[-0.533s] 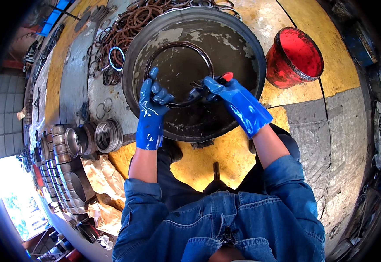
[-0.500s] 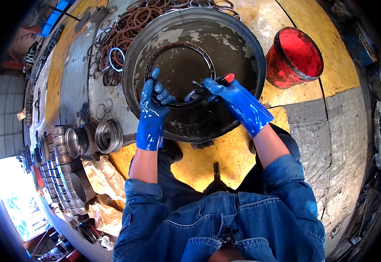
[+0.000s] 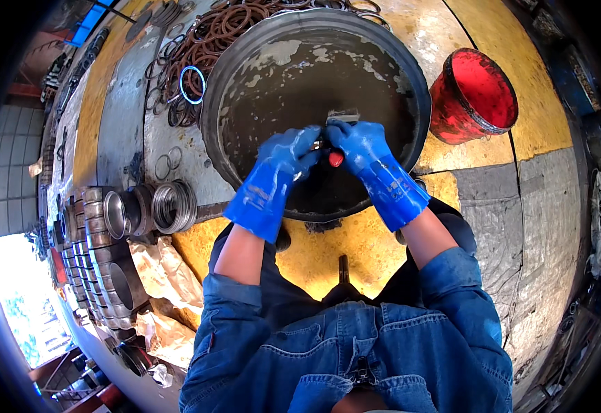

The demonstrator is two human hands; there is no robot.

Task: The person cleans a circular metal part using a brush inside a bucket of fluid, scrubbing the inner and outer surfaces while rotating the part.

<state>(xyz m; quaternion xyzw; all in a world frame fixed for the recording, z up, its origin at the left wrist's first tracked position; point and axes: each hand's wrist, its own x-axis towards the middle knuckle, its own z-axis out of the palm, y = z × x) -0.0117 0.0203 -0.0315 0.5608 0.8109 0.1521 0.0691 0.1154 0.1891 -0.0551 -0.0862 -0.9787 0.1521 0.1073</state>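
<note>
Both my hands, in wet blue rubber gloves, are close together over a wide dark tub [image 3: 212, 131] of murky grey-brown liquid. My right hand [image 3: 362, 148] is closed round a paintbrush with a red-tipped handle [image 3: 336, 159]. Its flat head [image 3: 342, 115] points away from me, over the liquid. My left hand [image 3: 288, 153] is closed on a dark, shiny ring [image 3: 316, 145]. Only a short piece of the ring shows between the gloves; the rest is hidden, seemingly turned edge-on.
A red bucket [image 3: 445, 113] stands right of the tub. Brown rings [image 3: 235, 27] are heaped behind it at the left, with a bright blue-edged ring [image 3: 192, 85] beside them. Metal ring stacks [image 3: 175, 206] and crumpled brown paper [image 3: 166, 272] lie at the near left.
The ring, earlier held face-up and fully visible, has been turned and is now mostly hidden. My left hand has moved right, toward my right hand; the brush head has swung away from me.
</note>
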